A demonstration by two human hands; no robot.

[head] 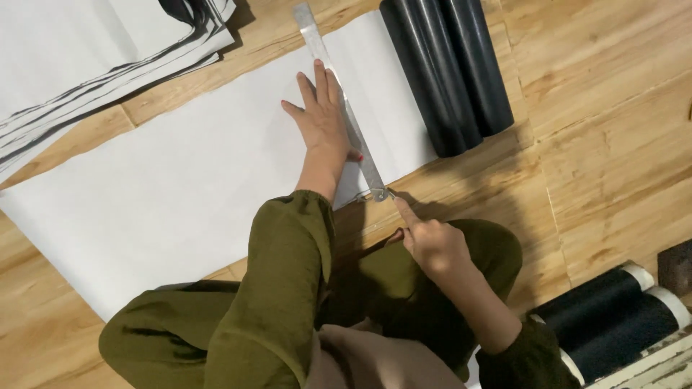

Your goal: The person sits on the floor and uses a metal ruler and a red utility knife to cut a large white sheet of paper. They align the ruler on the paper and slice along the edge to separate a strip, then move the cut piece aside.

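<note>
Hands, two: left (324,124) pins one ruler (339,101), right (431,243) holds one cutter (380,193).

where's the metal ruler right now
In the head view, the metal ruler lies diagonally across the white sheet, pinned under the left hand, just left of the dark rolls.

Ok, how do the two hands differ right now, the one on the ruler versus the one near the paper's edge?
The left hand lies flat with fingers spread, pressing the metal ruler onto the white paper. The right hand is curled, its index finger stretched toward a small blade at the ruler's near end. The left rests over the paper; the right sits off it, above the wooden floor. Both arms wear olive sleeves.
</note>
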